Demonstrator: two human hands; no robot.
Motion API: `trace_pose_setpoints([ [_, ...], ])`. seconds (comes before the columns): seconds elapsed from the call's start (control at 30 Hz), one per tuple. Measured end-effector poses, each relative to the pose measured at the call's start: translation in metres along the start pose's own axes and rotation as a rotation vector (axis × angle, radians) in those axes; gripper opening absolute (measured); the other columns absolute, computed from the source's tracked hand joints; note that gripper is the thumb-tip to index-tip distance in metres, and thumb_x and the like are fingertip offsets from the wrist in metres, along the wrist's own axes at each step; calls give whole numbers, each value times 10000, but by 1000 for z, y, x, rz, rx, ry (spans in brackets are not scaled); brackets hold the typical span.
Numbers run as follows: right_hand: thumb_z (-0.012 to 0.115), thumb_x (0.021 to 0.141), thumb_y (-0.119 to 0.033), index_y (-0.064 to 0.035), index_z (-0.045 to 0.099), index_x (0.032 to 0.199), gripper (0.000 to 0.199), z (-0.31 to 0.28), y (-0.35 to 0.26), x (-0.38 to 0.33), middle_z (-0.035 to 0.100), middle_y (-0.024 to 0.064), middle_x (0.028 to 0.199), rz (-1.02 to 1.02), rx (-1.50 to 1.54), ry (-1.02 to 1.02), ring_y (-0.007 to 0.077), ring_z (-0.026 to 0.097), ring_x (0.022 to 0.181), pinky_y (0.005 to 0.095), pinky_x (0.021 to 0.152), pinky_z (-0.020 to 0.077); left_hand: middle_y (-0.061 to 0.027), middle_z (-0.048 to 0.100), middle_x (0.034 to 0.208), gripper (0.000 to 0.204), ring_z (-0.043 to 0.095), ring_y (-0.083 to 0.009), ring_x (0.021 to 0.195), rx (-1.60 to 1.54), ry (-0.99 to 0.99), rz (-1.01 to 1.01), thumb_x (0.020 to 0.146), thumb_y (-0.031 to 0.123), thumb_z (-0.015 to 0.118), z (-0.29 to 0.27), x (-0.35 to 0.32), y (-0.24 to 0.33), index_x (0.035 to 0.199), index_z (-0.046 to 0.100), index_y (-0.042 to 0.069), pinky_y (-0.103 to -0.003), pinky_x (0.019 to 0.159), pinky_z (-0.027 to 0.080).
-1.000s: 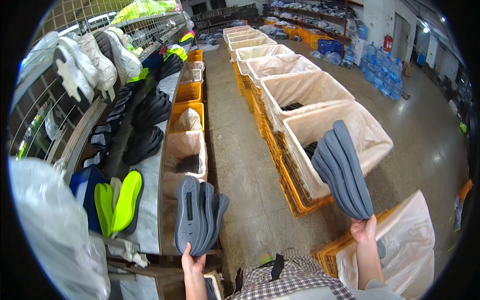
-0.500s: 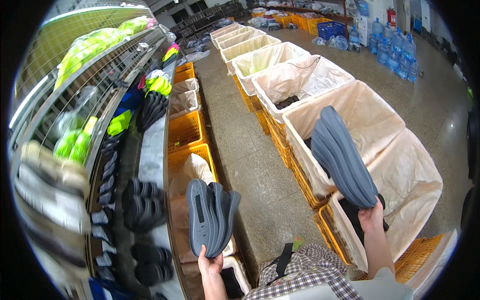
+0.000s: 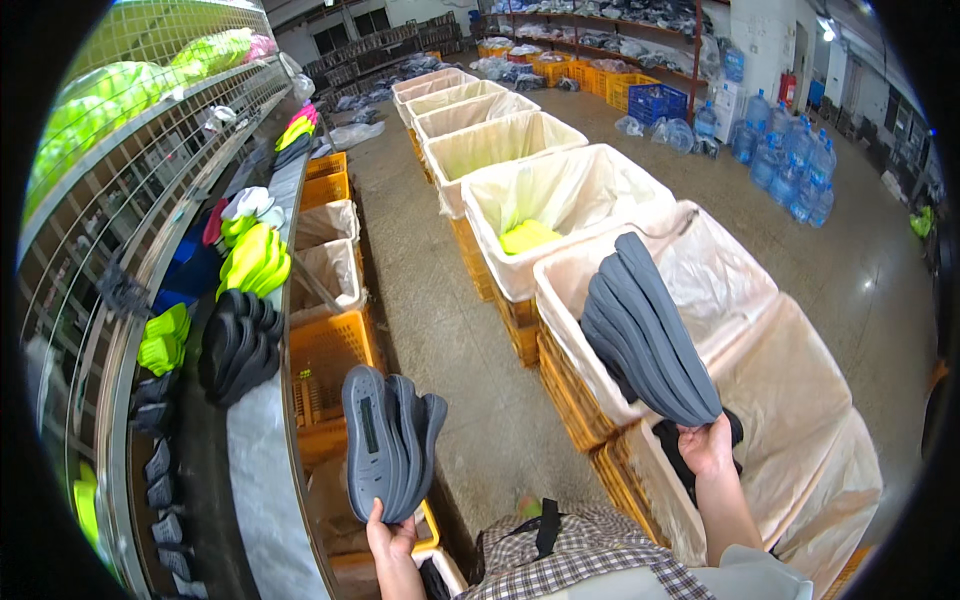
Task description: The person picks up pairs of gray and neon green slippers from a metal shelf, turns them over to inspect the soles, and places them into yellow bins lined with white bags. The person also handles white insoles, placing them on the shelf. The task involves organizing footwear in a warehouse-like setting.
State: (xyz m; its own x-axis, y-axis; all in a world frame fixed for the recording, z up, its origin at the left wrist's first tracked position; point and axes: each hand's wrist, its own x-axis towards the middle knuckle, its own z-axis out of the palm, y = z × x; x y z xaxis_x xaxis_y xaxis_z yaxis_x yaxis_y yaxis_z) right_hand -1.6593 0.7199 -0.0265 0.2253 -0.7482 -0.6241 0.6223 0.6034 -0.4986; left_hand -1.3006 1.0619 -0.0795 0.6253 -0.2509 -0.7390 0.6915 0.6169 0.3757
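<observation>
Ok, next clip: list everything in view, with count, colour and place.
Left sole stack: several, dark grey, held up by the left hand.
Right sole stack: several, grey, held over a lined bin.
Lined bins: a row, cream liners in orange crates, centre to right; the nearest hold dark soles, one further along holds yellow-green ones.
Orange crates: a row, along the bench at left.
Black soles: a pile, on the bench.
Yellow-green soles: piles, on the bench and wire rack.
Water bottles: many, blue, far right.
Blue crate: one, at the back.
Left hand: bottom centre.
Right hand: lower right.
</observation>
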Motion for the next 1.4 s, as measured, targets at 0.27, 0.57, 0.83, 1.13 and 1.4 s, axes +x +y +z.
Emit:
trace_pose_setpoints([
  [0.27, 448, 911, -278, -126, 577, 887, 201, 175, 19, 173, 609, -7, 761, -217, 66, 46, 110, 532, 584, 191, 467, 418, -150, 579, 1173, 407, 584, -305, 1036, 52, -159, 39, 844, 197, 632, 238, 188, 52, 1188, 507, 17, -447, 879, 508],
  [0.57, 469, 877, -238, -159, 580, 872, 136, 450, 63, 416, 601, -35, 762, -162, 159, -12, 77, 512, 610, 199, 475, 363, -151, 606, 1118, 411, 600, -302, 996, 71, 6, 98, 832, 210, 645, 489, 360, 119, 1164, 526, -1, -418, 841, 525],
  [0.83, 470, 871, -263, -150, 589, 870, 164, 666, 126, 587, 620, -20, 769, -145, 94, -31, 100, 542, 618, 181, 449, 364, -138, 618, 1096, 400, 617, -293, 958, 86, -57, 132, 822, 212, 660, 665, 568, 188, 1149, 536, 18, -401, 791, 545],
  [1.13, 495, 887, -271, -158, 594, 863, 152, 892, 166, 721, 615, -40, 712, -232, 122, 145, 80, 527, 561, 180, 415, 368, -130, 624, 1072, 397, 623, -277, 930, 226, -81, 61, 807, 215, 680, 912, 762, 270, 1115, 548, 1, -375, 742, 559],
  [1.4, 664, 796, -273, -188, 582, 840, 125, 1023, 180, 894, 556, -66, 672, -372, 91, 250, 62, 459, 529, 188, 421, 276, -111, 633, 1036, 461, 642, -249, 852, 441, -174, 78, 798, 295, 691, 1104, 930, 286, 1141, 539, 27, -318, 638, 576],
])
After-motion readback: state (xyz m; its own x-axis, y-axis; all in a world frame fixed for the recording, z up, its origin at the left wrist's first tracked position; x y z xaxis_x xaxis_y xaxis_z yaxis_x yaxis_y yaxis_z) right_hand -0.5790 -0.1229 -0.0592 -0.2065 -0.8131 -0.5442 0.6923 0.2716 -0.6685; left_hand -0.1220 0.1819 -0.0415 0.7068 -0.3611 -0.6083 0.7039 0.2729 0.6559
